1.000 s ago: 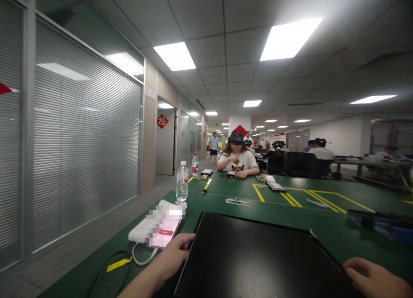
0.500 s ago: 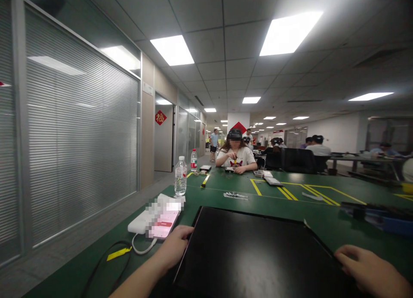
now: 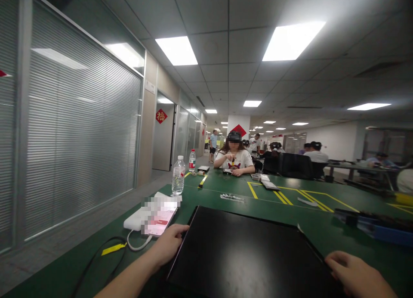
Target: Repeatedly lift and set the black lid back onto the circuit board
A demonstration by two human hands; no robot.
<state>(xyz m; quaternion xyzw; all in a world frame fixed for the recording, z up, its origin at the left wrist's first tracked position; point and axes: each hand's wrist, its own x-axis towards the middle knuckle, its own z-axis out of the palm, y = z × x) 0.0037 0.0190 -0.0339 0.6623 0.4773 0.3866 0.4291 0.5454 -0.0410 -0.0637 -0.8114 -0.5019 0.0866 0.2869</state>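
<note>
A large black flat screen panel lies face up in front of me, its glossy surface reflecting the ceiling light. My left hand grips its left edge, with the index finger along the rim and the other fingers partly hidden. At the opposite edge, my right hand pinches the frame between thumb and curled fingers. A small pale tab sticks up near the panel's far right corner. The panel's near edge runs out of view at the bottom.
On the green table, left of the panel, are a lit phone, a white cable, a black strap with a yellow tag and a water bottle. A blue tray stands right. A co-worker sits opposite.
My view has turned and tilted slightly, so table things appear a little further left. Both hands remain on the panel's edges, and the panel itself shows no clear movement on the table.
</note>
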